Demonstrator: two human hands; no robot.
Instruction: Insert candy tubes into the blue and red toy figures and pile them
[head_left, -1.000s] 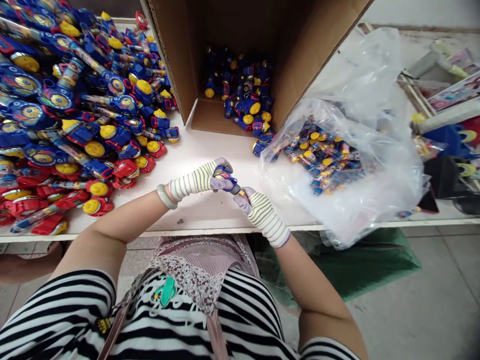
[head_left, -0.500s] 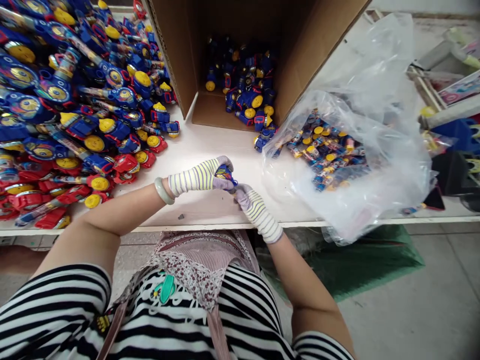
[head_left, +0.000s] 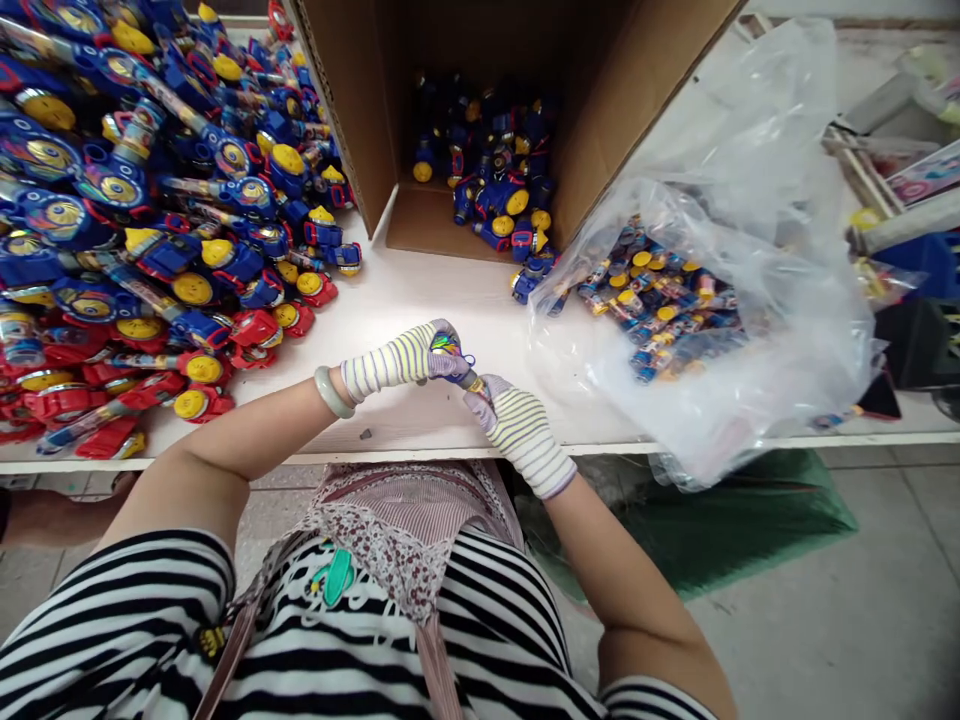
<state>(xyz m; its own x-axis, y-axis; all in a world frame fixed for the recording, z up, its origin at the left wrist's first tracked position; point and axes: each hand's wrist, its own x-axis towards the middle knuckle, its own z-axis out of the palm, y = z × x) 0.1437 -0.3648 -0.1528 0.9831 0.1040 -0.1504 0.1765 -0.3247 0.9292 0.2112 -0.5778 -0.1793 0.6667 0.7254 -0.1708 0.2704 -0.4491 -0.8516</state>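
My left hand (head_left: 420, 355), in a striped glove, is closed around a blue plastic toy (head_left: 447, 343) with a shiny patterned disc. My right hand (head_left: 504, 412), gloved too, pinches a small tube (head_left: 477, 385) with a yellowish part showing. The tube's near end meets the toy's lower right end; fingers hide whether it sits inside. Both hands are over the white table (head_left: 405, 410), close to its front edge. Right of them, a clear plastic bag (head_left: 780, 330) holds many small printed tubes (head_left: 667, 300) with yellow caps.
Blue toys (head_left: 247, 195) and red toys (head_left: 255, 330) with yellow discs are heaped on the left. A cardboard box (head_left: 637, 110) lies open at the back with blue toys (head_left: 502, 195) inside. Green plastic sheeting (head_left: 757, 530) is below the table's right edge.
The tube has come into clearer view between my hands. My right hand has shifted slightly down and right, while my left still grips the toy.
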